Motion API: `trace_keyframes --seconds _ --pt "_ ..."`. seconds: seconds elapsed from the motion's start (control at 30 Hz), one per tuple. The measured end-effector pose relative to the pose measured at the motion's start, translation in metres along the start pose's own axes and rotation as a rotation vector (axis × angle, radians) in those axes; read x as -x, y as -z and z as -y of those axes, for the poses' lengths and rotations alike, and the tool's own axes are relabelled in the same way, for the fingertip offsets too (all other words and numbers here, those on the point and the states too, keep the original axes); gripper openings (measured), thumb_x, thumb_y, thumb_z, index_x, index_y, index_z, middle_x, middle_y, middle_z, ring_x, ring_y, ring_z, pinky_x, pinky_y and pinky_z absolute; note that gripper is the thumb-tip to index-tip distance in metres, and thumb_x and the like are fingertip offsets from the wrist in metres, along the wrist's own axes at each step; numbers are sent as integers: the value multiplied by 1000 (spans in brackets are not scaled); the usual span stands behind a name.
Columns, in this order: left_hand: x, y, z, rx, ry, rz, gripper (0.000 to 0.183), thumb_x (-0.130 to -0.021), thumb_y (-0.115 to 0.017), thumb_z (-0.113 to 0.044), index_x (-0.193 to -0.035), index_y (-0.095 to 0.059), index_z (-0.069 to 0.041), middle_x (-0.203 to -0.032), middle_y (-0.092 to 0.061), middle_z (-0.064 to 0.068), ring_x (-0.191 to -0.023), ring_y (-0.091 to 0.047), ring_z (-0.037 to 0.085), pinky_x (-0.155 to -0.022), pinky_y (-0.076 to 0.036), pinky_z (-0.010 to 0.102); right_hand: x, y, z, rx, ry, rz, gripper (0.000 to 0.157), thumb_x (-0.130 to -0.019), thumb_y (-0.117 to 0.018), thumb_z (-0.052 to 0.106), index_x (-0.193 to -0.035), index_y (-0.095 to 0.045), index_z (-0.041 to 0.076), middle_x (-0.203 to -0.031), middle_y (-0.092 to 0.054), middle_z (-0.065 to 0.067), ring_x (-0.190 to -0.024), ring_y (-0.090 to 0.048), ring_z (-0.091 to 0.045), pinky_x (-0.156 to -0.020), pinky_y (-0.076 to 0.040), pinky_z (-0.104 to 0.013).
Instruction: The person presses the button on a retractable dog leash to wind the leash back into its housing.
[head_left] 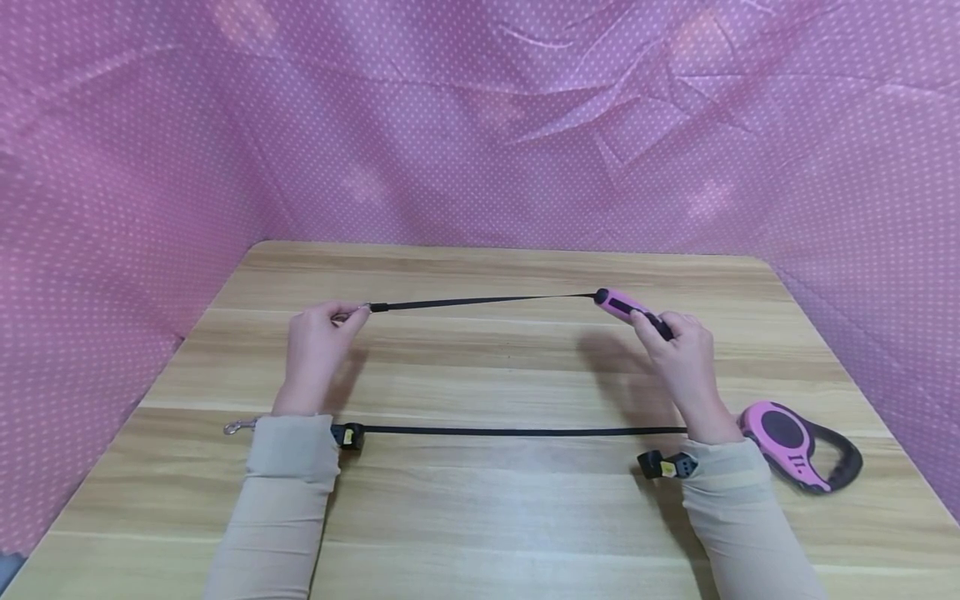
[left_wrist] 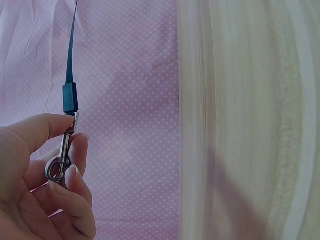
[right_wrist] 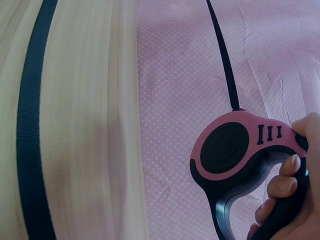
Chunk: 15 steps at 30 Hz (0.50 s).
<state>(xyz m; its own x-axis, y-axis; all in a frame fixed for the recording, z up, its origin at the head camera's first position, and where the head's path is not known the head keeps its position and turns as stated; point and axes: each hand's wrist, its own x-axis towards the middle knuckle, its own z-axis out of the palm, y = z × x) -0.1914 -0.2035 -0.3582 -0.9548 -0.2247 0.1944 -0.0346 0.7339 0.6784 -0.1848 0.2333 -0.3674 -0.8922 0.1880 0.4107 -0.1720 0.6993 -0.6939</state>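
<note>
A metal clip is pinched between the thumb and curled fingers of the left hand, just below the small black sleeve at the strap's end. From there a thin black strap is drawn out nearly straight above the table, with a slight twist along it, to a pink and black leash case. The case is held up by the right hand, whose fingers are wrapped round the black loop handle, with the thumb laid at its top, near the bone-shaped marks.

A second leash case, also pink and black, is seen lying on the table beside the right forearm, by which it is partly covered. Its strap is stretched across the wood, and its clip is laid beyond the left sleeve. Black devices with yellow labels are worn at the left wrist and the right wrist. The table is surrounded at the back and sides by pink dotted cloth
</note>
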Motion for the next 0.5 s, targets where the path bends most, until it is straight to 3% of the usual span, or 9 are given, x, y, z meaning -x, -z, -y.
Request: trace_keyframes --seconds 0.5 --pt "0 0 -5 4 -13 26 38 -98 -60 -40 -114 -71 -7 -106 -73 14 -91 -65 28 -78 -51 38 1 -4 6 4 19 10 42 -93 -66 29 -67 -56 -2 -70 -54 -17 -69 -43 -25 -61 -32 -30"
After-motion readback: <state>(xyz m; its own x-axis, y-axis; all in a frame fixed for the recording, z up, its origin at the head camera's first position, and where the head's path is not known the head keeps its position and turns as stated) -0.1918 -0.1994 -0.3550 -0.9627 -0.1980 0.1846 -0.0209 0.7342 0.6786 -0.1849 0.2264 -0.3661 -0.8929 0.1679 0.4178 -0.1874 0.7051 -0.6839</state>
